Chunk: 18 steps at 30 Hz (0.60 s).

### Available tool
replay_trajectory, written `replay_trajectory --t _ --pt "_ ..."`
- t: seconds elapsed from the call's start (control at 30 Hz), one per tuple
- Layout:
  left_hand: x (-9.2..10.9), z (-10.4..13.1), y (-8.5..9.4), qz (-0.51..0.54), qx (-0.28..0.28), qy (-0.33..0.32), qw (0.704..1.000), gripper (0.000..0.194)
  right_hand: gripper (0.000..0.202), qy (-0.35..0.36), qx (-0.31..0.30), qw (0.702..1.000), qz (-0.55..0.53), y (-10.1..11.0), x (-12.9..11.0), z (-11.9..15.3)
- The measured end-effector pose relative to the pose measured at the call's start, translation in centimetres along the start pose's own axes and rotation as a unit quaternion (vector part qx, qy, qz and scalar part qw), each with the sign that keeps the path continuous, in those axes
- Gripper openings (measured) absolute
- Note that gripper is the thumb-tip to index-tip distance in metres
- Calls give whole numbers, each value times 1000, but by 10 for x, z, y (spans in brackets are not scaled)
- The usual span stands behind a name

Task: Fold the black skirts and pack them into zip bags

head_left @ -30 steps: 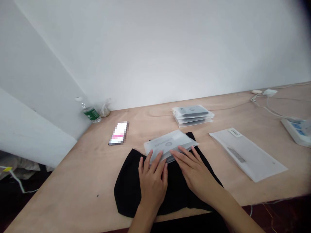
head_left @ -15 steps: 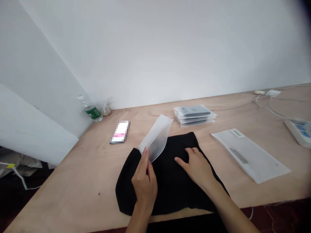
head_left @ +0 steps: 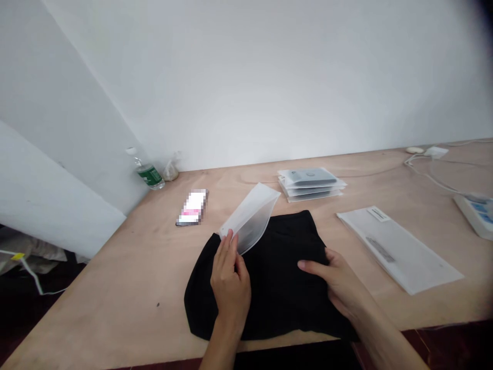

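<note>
My left hand (head_left: 231,280) is closed on the near corner of a frosted plastic pouch (head_left: 252,213), which stands tilted with its mouth gaping. Black folded fabric (head_left: 281,288) lies flat under both hands, a garment or a cloth; its kind I cannot tell. My right hand (head_left: 341,282) pinches the fabric's right edge, thumb on top and the other fingers tucked beneath. A second frosted pouch (head_left: 404,252) with a label lies flat to the right of the fabric.
A stack of filled frosted pouches (head_left: 311,182) sits behind the fabric. Toward the back left are a phone (head_left: 193,206), a water bottle (head_left: 148,174) and a small knotted plastic bag (head_left: 171,168). White cables (head_left: 418,167) and a white-and-blue device (head_left: 477,213) lie at the right.
My right hand has moved from resting on top of the fabric to its right edge and taken hold there. My left hand keeps the pouch in nearly the same place.
</note>
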<state>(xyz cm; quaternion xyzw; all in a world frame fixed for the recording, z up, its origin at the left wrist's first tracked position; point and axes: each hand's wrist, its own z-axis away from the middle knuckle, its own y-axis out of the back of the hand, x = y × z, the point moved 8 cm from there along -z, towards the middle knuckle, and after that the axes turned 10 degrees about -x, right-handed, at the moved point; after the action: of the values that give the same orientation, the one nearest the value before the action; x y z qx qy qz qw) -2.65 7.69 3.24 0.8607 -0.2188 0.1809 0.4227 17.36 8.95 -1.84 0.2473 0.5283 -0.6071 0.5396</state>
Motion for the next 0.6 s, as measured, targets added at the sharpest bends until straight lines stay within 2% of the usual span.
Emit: replay_trajectory --t 0.13,0.23,0.33,0.47,0.53,0.6 --pt "16 0 -8 -37 -26 -65 997 46 30 -46 29 996 -75 0 -2 24" --pt "31 2 -14 -40 -60 -120 990 47 28 -49 47 994 -82 1 -5 18" --pt "42 6 -20 -40 -98 -136 985 53 27 -29 85 991 -95 10 -7 2" --pt "60 12 -31 -51 -140 -144 978 62 30 46 195 964 -172 32 -7 -4" --pt "67 14 -40 -50 -175 -149 972 68 32 62 180 955 -227 29 -5 -4" --pt "71 16 -47 -43 -210 -150 965 75 34 42 101 954 -279 14 -2 -6"
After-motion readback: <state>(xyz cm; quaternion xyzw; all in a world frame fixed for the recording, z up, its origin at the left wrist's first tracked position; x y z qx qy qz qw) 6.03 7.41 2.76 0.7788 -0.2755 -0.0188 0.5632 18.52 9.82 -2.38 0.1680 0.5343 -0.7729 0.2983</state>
